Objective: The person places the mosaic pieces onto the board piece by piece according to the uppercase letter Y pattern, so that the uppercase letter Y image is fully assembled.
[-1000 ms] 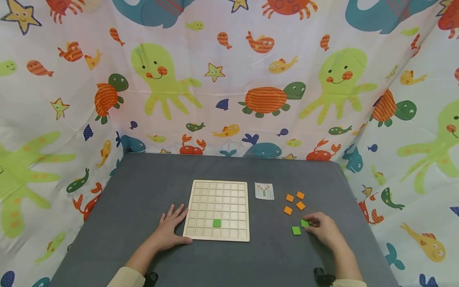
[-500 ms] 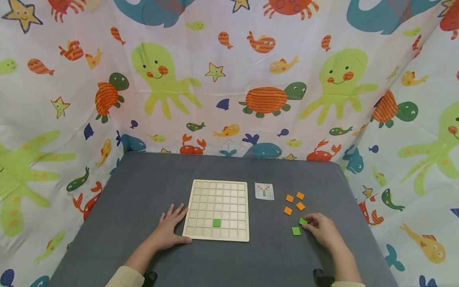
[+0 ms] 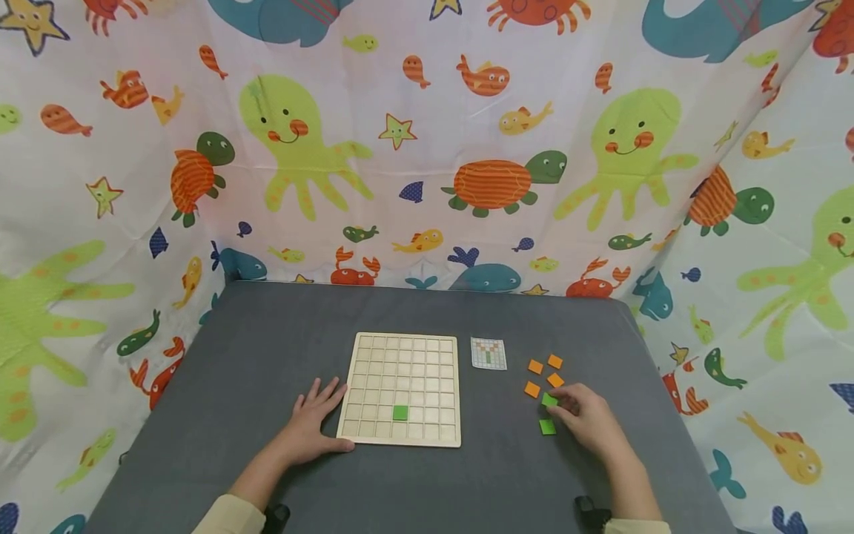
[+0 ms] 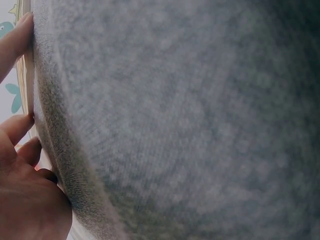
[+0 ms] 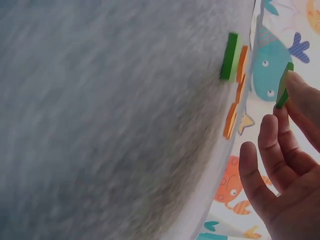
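Your left hand, fingers spread, touches the board at eight o'clock. Your right hand, beyond the board's three o'clock side, pinches a green tile clear of the table. From that tile, four orange tiles lie at twelve o'clock and a second green tile at six.

Grey table across lower frame holds grid board lower center, card, four orange tiles, one green tile right of center.
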Action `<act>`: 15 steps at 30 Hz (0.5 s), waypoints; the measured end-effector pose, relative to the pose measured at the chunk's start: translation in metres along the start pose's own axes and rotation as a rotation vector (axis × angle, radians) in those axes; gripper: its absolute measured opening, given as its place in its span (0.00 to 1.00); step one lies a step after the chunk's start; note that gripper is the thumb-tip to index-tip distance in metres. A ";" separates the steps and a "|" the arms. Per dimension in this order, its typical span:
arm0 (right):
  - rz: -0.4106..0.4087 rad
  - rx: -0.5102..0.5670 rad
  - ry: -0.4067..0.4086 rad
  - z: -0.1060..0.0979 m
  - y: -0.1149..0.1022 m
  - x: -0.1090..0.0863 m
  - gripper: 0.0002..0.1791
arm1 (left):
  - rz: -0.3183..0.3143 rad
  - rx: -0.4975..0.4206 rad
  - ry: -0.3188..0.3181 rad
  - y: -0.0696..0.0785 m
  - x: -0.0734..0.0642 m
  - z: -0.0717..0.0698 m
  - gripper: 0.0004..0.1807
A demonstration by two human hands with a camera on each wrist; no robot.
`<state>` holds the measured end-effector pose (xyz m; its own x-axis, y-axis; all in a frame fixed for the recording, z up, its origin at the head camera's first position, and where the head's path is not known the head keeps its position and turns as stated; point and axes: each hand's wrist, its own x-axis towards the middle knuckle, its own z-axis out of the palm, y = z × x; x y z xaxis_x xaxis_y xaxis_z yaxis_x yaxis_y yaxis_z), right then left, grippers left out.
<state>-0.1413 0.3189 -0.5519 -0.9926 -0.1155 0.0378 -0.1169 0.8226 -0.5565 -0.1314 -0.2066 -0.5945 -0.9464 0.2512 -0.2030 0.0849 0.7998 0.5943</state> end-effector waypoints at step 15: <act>-0.054 0.047 0.022 0.011 -0.028 0.014 0.12 | -0.011 0.012 -0.002 0.000 -0.001 -0.001 0.65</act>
<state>-0.1518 0.2882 -0.5449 -0.9855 -0.1461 0.0864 -0.1687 0.7884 -0.5916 -0.1311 -0.2071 -0.5931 -0.9466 0.2436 -0.2113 0.0782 0.8092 0.5823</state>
